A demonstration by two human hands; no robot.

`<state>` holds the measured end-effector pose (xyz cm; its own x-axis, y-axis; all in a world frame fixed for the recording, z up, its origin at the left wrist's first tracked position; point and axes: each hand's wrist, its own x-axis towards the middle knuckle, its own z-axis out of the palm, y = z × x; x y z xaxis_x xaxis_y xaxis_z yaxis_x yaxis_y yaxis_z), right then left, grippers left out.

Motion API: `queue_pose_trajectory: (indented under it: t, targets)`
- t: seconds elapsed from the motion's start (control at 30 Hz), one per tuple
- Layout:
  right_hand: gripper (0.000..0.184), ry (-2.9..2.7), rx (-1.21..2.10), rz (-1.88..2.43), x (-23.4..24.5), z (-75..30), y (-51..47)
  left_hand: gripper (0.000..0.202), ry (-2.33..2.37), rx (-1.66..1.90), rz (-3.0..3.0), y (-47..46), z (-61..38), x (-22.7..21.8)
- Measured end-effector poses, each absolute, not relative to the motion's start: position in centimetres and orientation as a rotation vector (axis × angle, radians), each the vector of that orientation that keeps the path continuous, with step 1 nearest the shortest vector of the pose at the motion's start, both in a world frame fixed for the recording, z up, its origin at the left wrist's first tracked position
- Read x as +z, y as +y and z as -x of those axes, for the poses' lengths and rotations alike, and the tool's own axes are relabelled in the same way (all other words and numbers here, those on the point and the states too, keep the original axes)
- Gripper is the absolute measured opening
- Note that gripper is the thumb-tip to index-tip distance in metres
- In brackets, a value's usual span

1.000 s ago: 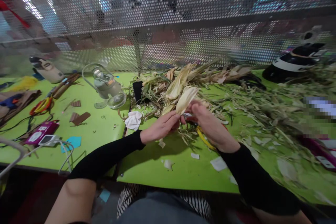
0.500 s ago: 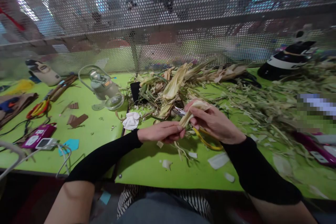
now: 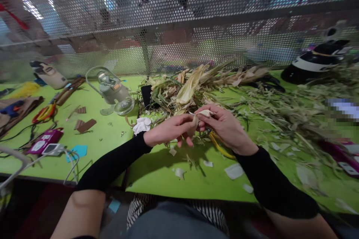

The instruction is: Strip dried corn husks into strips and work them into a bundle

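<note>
Both my hands meet over the green table point(image 3: 157, 179), in front of a heap of dried corn husks point(image 3: 190, 89). My left hand point(image 3: 171, 130) and my right hand point(image 3: 224, 127) pinch the same pale piece of husk point(image 3: 202, 113) between their fingertips, fingers closed on it. My right hand also carries yellow-handled scissors point(image 3: 219, 145), whose handle loop hangs below the palm. Black sleeves cover both forearms. Small pale husk scraps point(image 3: 179, 173) lie on the table under my hands.
A clear dome-shaped device point(image 3: 112, 90) stands left of the heap, a crumpled white tissue point(image 3: 142, 124) beside it. Orange scissors point(image 3: 43, 112), a magenta box point(image 3: 45, 140), cables and cardboard bits lie far left. Loose husk strips point(image 3: 280, 115) cover the right side. A perforated metal screen point(image 3: 179, 26) backs the table.
The long husk leaf that stood up between my hands is now folded short at my fingertips. My hands have drawn closer together and risen slightly.
</note>
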<state>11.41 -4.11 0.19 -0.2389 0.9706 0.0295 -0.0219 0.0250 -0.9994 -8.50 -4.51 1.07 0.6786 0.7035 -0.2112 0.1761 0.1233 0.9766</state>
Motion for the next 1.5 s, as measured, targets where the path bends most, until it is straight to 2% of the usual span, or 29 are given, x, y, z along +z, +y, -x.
queue_pose_trajectory:
  t: [0.17,0.27,0.33,0.43,0.5,0.53,0.6,0.77,0.87,1.03,1.1,1.27,1.3,1.37,1.5]
  targets:
    - [0.041,-1.319,1.381,1.05,0.4,-11.0,-4.5,0.024,0.721,0.489,-1.298,-3.9,8.6,0.3]
    - [0.032,-1.373,1.268,1.069,0.8,-11.0,-4.6,0.027,0.705,0.522,-1.317,-3.8,8.7,0.1]
    - [0.02,-1.562,1.007,1.087,0.9,-11.1,-4.5,0.027,0.724,0.537,-1.286,-3.9,8.5,0.0]
    - [0.004,-1.885,0.286,1.019,0.8,-11.1,-4.3,0.027,0.765,0.546,-1.193,-4.1,8.0,-0.2]
    - [0.005,-1.959,-0.074,0.95,0.6,-11.1,-4.1,0.027,0.771,0.576,-1.145,-4.2,7.7,-0.3]
    - [0.005,-1.949,-0.128,0.957,0.5,-11.1,-4.0,0.027,0.77,0.6,-1.134,-4.2,7.7,-0.3]
    - [0.007,-1.862,-0.022,1.057,0.3,-11.1,-3.8,0.026,0.764,0.648,-1.139,-4.4,7.7,-0.3]
    - [0.021,-1.566,0.775,1.257,0.7,-11.4,-3.6,0.026,0.724,0.634,-1.265,-4.5,7.8,-0.6]
    - [0.031,-1.458,1.012,1.218,0.9,-11.7,-3.7,0.025,0.755,0.611,-1.328,-4.4,7.7,-0.9]
    - [0.015,-1.666,0.761,1.261,0.9,-11.1,-4.4,0.015,0.794,0.538,-1.327,-4.7,7.5,-0.3]
    - [0.014,-1.744,0.701,1.253,0.9,-10.7,-4.6,0.013,0.79,0.523,-1.3,-4.9,7.6,-0.1]
    - [0.039,-1.841,0.556,1.296,0.5,-13.1,-5.1,0.019,0.829,0.648,-1.323,-4.9,8.0,0.2]
    - [0.038,-1.955,0.496,1.387,0.1,-14.3,-5.3,0.02,0.848,0.684,-1.288,-4.8,8.1,0.3]
    - [0.036,-2.219,0.379,1.522,-0.8,-16.9,-5.7,0.022,0.868,0.743,-1.184,-4.3,8.4,0.5]
    - [0.021,-2.43,0.398,1.515,-2.8,-20.5,-6.2,0.024,0.827,0.818,-1.079,-3.3,9.1,1.1]
